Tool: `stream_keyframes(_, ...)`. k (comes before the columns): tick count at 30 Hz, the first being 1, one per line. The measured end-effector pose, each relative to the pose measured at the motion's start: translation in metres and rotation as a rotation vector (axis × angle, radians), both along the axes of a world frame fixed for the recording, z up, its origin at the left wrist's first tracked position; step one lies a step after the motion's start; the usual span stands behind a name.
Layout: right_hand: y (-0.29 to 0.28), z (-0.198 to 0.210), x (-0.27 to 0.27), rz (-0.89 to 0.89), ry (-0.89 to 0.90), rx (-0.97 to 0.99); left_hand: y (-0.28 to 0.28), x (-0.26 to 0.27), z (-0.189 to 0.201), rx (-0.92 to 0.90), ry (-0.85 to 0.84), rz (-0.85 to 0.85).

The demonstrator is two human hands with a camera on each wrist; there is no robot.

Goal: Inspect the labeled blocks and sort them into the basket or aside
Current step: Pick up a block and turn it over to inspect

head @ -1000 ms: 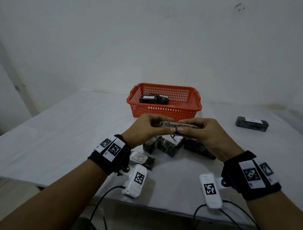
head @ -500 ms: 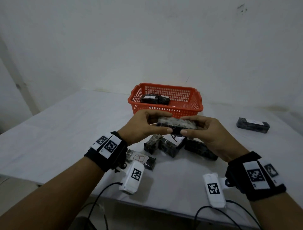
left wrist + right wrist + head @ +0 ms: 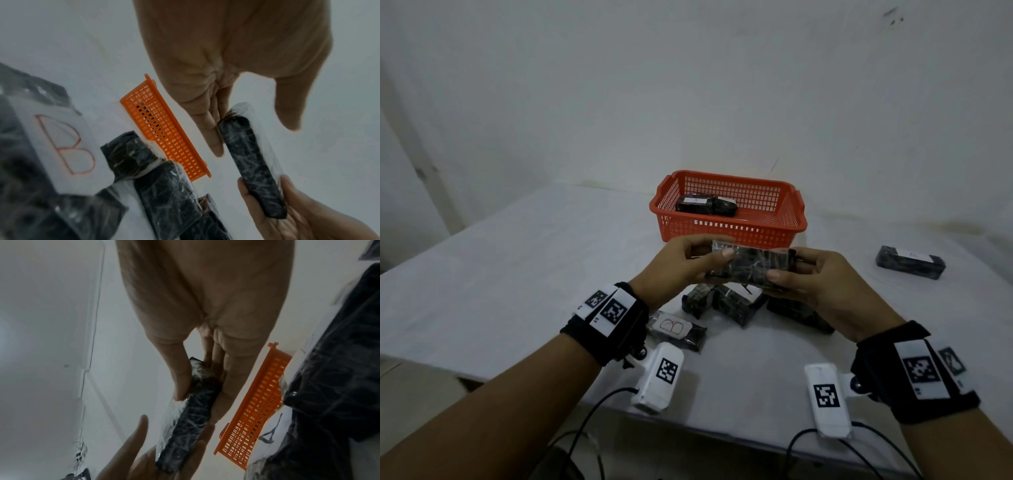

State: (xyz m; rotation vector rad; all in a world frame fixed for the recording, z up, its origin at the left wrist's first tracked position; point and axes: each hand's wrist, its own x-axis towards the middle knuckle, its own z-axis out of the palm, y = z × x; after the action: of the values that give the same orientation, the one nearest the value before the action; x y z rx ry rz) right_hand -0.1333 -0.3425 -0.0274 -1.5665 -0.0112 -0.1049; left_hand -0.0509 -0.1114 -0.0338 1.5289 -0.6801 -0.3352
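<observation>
Both hands hold one dark plastic-wrapped block point(image 3: 751, 265) point(image 3: 252, 160) point(image 3: 188, 417) above the table, just in front of the orange basket point(image 3: 729, 228) point(image 3: 162, 129) point(image 3: 255, 410). My left hand point(image 3: 688, 262) pinches its left end and my right hand point(image 3: 804, 274) grips its right end. No label shows on the held block's visible faces. Two wrapped blocks point(image 3: 705, 205) lie inside the basket. Under my hands sits a cluster of wrapped blocks point(image 3: 729, 303), and one marked with a red B point(image 3: 676, 330) point(image 3: 65, 144) lies beside my left wrist.
A single labeled block point(image 3: 909, 262) lies apart at the table's right side. The white table point(image 3: 517, 274) meets a white wall behind the basket. Cables hang off the front table edge below my wrists.
The held block has turned in my hands, from edge-on and thin to showing a broad dark face. Both hands stayed in front of the basket.
</observation>
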Motion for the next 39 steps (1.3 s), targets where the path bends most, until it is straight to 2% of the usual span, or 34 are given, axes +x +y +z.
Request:
stream_keyframes(5, 0.001, -0.001, 0.001, 0.0, -0.005, -0.015, -0.003, -0.002, -0.003, -0.03, -0.022, 0.057)
stream_keyframes(12, 0.007, -0.006, 0.009, -0.11, -0.073, -0.054, -0.009, -0.006, -0.002, -0.03, 0.018, -0.008)
stream_keyframes(19, 0.005, -0.004, 0.005, -0.048, -0.08, -0.001, -0.003, 0.002, -0.004, -0.103, 0.08, 0.023)
stream_keyframes(23, 0.003, -0.002, 0.005, -0.042, -0.101, -0.088, -0.002, 0.003, -0.004, -0.074, -0.006, 0.046)
stream_keyframes(27, 0.006, 0.0, 0.004, -0.077, -0.115, -0.069, -0.004, 0.002, -0.004, -0.055, -0.023, 0.046)
stream_keyframes(31, 0.004, 0.001, 0.001, -0.116, -0.15, -0.161, -0.004, -0.001, -0.006, -0.042, -0.018, 0.02)
stream_keyframes(35, 0.006, 0.009, -0.001, -0.128, -0.208, -0.289, -0.003, 0.005, -0.007, 0.046, -0.112, 0.049)
stream_keyframes(39, 0.005, 0.015, -0.002, -0.064, -0.193, -0.183, -0.002, 0.009, -0.007, 0.114, -0.197, 0.1)
